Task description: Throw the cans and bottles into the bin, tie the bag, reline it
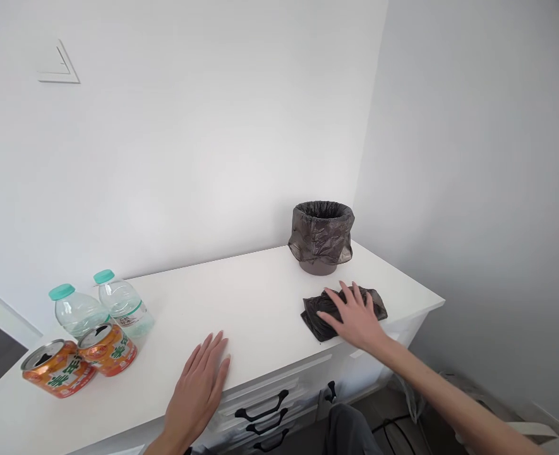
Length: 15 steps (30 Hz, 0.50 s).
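My left hand lies flat near the front edge of the white cabinet top, holding nothing. On the right, my right hand rests with spread fingers on a folded black plastic bag. Behind that bag stands a small bin lined with a dark bag folded over its rim. At the left are two opened orange cans side by side. Two clear bottles with teal caps stand just behind the cans.
Walls rise behind and to the right of the cabinet, with a light switch at upper left. Below the front edge are drawers with black handles. Cables and a clear plastic bag lie on the floor at lower right.
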Available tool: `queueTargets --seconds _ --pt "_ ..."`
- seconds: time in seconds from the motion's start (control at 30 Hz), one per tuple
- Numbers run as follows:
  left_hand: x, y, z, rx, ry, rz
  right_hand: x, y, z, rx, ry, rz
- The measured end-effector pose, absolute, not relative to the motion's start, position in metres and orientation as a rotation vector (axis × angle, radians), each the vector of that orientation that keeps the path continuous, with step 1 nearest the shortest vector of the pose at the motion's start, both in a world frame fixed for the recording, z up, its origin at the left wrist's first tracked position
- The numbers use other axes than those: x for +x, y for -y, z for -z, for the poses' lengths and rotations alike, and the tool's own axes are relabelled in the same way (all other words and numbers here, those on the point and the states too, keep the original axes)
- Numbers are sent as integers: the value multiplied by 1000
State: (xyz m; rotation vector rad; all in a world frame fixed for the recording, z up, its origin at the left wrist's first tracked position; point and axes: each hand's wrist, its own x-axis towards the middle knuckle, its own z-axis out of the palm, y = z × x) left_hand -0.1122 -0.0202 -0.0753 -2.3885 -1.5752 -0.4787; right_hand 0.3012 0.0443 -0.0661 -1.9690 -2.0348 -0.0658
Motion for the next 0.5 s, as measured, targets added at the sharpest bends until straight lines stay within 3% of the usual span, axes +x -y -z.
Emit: queueTargets --seconds 0.2,0.5 --pt "-111 20 74 -2360 1545 437 260 -46 96 -2061 2019 -203" --pt "-112 20 78 -2346 1517 465 314 -80 120 -2064 1924 -51"
